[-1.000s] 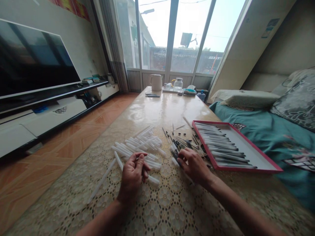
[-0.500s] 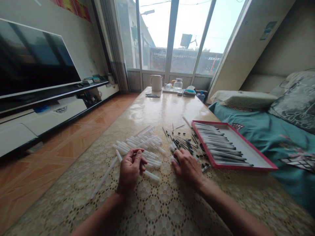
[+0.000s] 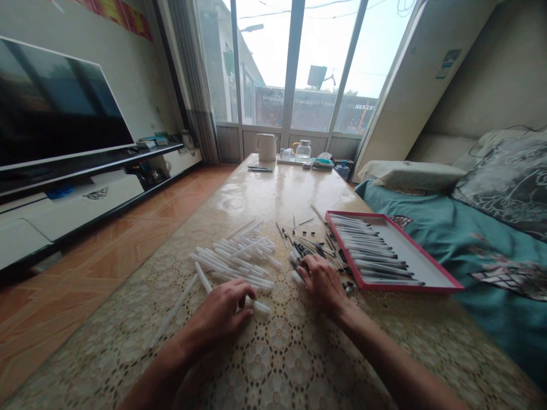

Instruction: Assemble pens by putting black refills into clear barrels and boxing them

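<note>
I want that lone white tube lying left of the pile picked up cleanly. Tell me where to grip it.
Pinch the lone white tube at mid-length from above, fingers across its width. It lies flat and slanted on the lace cloth, apart from the pile, with both long sides free.

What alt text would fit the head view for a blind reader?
Two bare hands rest on a lace-covered table: the left hand on white tubes, the right hand on dark pen parts beside a red-rimmed tray of pens.

Bare worktop [image 3: 273, 188] lies open beyond the white tubes [image 3: 239, 256] and the dark pen parts [image 3: 310, 247]; the red-rimmed tray [image 3: 431, 276] blocks the right, with a narrow gap between the piles.
</note>
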A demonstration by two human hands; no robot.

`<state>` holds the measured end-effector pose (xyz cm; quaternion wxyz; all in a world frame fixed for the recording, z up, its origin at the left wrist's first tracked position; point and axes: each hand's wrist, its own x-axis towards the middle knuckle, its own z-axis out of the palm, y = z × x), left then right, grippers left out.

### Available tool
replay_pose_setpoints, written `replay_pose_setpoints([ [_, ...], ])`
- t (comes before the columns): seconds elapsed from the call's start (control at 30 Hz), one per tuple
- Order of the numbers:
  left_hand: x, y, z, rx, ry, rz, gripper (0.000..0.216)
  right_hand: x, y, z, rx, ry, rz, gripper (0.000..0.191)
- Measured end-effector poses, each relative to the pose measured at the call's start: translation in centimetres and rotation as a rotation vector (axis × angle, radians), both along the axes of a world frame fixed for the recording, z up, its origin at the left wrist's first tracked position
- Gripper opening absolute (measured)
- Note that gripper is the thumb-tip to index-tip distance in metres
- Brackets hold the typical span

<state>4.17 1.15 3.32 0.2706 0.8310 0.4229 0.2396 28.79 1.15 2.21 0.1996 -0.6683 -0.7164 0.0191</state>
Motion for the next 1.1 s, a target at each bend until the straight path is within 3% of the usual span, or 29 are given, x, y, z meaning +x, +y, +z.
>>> replay_pose_setpoints([
  [0.23, 0.4, -0.1, 0.0, 0.049, 0.103, -0.011, 0.017, 1.4, 2.3, -0.3, 0.018, 0.074, -0.053, 0.011],
  [0.47, 1.0, -0.5, 0.1, 0.160, -0.178, 0.090, 0.015, 1.8, 2.4, -1.0, 0.028, 0.062, -0.110, 0.010],
  [0.6, 1.2, -0.5, 0.1, 0.149, -0.344, 0.061, 0.015, 1.8, 2.1, -1.5, 0.024, 0.006, -0.161, 0.012],
  [0.77, 1.8, -0.4, 0.4, 0.133, -0.381, 0.097, 0.009, 1.7, 2.0, -2.0, 0.038, -0.069, -0.169, 0.011],
  [0.93, 2.2, -0.3, -0.6, 0.116, -0.369, 0.193, 0.004, 1.7, 1.8, -2.0, 0.022, -0.106, -0.233, 0.012],
  [1.1, 2.7, -0.7, -0.9, 0.025, -0.530, 0.270, 0.047, 2.1, 1.3, -1.5, 0.047, -0.064, -0.211, 0.010],
])
